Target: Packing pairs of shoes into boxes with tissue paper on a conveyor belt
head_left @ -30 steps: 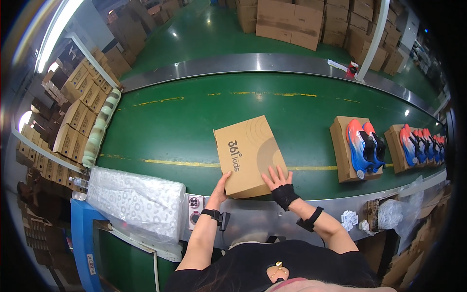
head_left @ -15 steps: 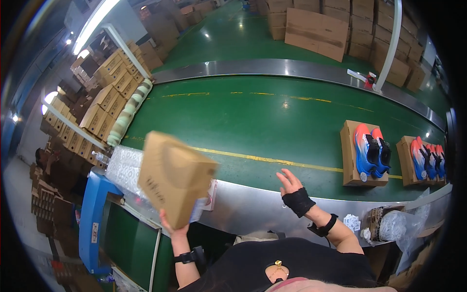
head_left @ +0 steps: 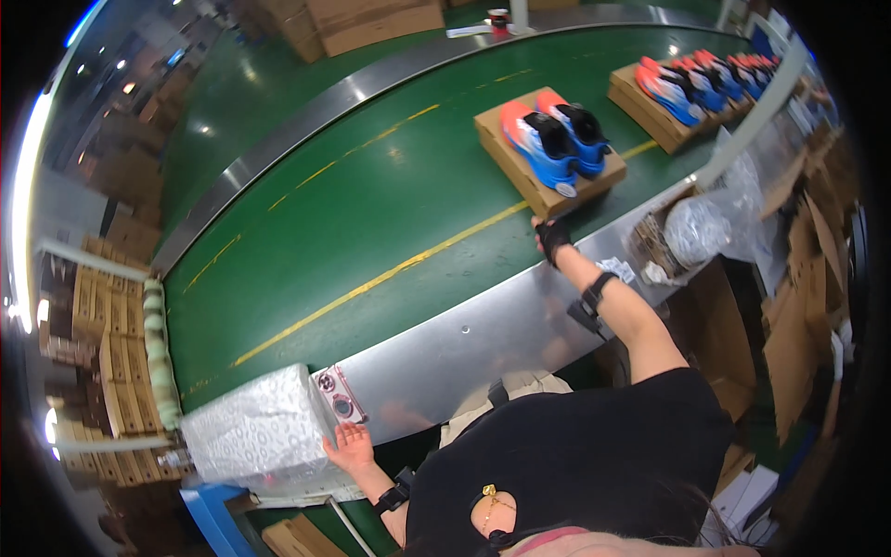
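Observation:
My right hand [head_left: 549,234], in a black fingerless wrist wrap, reaches to the near corner of a brown cardboard shoebox [head_left: 594,193]. Its fingers look curled at that corner and are partly hidden. On top of the box rests a pair of orange, white and blue sneakers [head_left: 549,147] with black openings. My left hand [head_left: 351,448] is open, palm up and fingers spread, with nothing in it. It is beside a bubble-wrapped block [head_left: 264,422] and a red-and-white printed card [head_left: 340,395] on the metal ledge.
A green conveyor belt [head_left: 325,251] runs behind the metal ledge [head_left: 464,348]. More sneakers on boxes [head_left: 682,88] stand farther right. An open carton with clear plastic [head_left: 696,227] is at the right. Stacked shoeboxes [head_left: 111,306] line the left. A brown box [head_left: 302,537] lies low by the blue frame [head_left: 218,520].
The shoebox has left my left hand, which is now open; a brown box shows low at the left. My right hand has reached the shoebox under the nearest sneakers. The view has turned right.

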The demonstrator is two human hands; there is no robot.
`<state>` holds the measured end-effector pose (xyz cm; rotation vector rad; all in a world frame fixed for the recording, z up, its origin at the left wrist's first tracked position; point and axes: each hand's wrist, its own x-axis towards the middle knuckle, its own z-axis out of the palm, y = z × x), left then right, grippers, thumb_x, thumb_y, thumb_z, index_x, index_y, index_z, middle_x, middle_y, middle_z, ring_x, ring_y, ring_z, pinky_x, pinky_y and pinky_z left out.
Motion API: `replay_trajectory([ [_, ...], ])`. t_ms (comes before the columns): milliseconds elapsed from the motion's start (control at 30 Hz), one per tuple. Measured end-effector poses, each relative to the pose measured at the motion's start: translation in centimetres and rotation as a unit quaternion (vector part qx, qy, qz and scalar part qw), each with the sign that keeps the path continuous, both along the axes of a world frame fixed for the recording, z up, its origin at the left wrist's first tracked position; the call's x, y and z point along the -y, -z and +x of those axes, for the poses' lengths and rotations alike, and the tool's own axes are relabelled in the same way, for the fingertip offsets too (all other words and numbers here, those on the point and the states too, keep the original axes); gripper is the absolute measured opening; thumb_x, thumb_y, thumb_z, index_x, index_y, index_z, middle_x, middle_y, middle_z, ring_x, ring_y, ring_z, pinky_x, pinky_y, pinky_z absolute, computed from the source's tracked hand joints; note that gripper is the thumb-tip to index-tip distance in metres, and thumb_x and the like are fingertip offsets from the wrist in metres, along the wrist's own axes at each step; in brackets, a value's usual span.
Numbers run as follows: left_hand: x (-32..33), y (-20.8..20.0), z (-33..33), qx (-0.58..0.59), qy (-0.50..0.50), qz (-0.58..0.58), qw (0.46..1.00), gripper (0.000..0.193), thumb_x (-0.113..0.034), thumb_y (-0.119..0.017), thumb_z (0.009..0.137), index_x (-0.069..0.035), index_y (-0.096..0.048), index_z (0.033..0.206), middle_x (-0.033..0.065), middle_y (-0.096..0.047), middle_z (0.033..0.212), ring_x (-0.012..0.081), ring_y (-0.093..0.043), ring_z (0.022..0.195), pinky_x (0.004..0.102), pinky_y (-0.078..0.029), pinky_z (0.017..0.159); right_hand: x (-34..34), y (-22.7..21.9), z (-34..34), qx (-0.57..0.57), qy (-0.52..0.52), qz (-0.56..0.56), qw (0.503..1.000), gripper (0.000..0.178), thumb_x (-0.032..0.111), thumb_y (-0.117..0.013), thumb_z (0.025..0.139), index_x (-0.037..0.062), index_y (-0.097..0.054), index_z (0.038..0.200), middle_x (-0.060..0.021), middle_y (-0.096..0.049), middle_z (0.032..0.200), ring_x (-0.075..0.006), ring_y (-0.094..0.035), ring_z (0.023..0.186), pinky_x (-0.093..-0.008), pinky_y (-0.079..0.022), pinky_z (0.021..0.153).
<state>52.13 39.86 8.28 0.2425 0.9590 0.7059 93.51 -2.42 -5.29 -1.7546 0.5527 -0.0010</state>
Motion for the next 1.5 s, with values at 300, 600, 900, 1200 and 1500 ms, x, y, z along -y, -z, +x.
replay_trajectory([
  [300, 2.2, -1.1, 5.3, -0.043, 0.17, 0.082, 0.981, 0.04, -0.039, -0.056, 0.077, -0.007, -0.047, 0.098, 0.0065, -0.051, 0.088, 0.0215, -0.051, 0.081, 0.0374, -0.042, 0.068, 2.5, -5.1, -0.3, -0.054, 0.091, 0.286, 0.952, 0.046, 0.036, -0.073, 0.063, 0.0081, -0.05, 0.092, -0.0064, -0.052, 0.071, -0.0157, -0.047, 0.051, -0.0263, -0.035, 0.035],
  [600, 9.5, -3.6, 21.3, -0.07, 0.473, 0.507, 0.717, 0.042, -0.017, -0.059, 0.081, 0.0, -0.048, 0.117, 0.0071, -0.055, 0.106, 0.0118, -0.054, 0.084, 0.0225, -0.044, 0.069, -9.7, -14.1, -14.0, -0.176, -0.356, 0.302, 0.867, 0.022, 0.024, -0.058, 0.08, 0.0035, -0.057, 0.087, -0.0099, -0.059, 0.071, -0.0188, -0.059, 0.066, -0.0285, -0.047, 0.057],
  [900, 10.4, -6.5, 30.8, -0.036, 0.379, 0.81, 0.446, 0.034, -0.018, -0.066, 0.073, -0.006, -0.058, 0.104, 0.0133, -0.05, 0.117, 0.0284, -0.055, 0.096, 0.0334, -0.045, 0.08, -8.3, -18.9, -1.8, 0.51, -0.365, -0.309, 0.716, 0.038, 0.01, -0.064, 0.065, 0.0167, -0.058, 0.102, -0.006, -0.057, 0.103, -0.0244, -0.057, 0.087, -0.0346, -0.047, 0.075],
  [1200, 9.2, -7.8, 37.1, -0.07, 0.333, 0.821, 0.459, 0.015, -0.014, -0.064, 0.075, -0.002, -0.063, 0.084, 0.0117, -0.062, 0.076, 0.0196, -0.061, 0.063, 0.0297, -0.048, 0.058, -11.2, -21.9, 5.6, 0.315, -0.447, -0.24, 0.802, 0.02, 0.02, -0.058, 0.076, 0.0129, -0.063, 0.094, -0.0103, -0.062, 0.082, -0.0243, -0.061, 0.073, -0.0305, -0.048, 0.065],
  [1500, 7.9, -10.7, 41.1, -0.138, 0.413, 0.742, 0.51, 0.022, -0.023, -0.061, 0.077, -0.001, -0.064, 0.082, 0.0085, -0.062, 0.063, 0.013, -0.058, 0.057, 0.0257, -0.045, 0.055, -12.6, -24.7, 9.4, 0.171, -0.471, -0.138, 0.854, 0.028, 0.022, -0.059, 0.077, 0.0038, -0.062, 0.098, -0.0118, -0.064, 0.086, -0.0163, -0.06, 0.078, -0.0275, -0.046, 0.072],
])
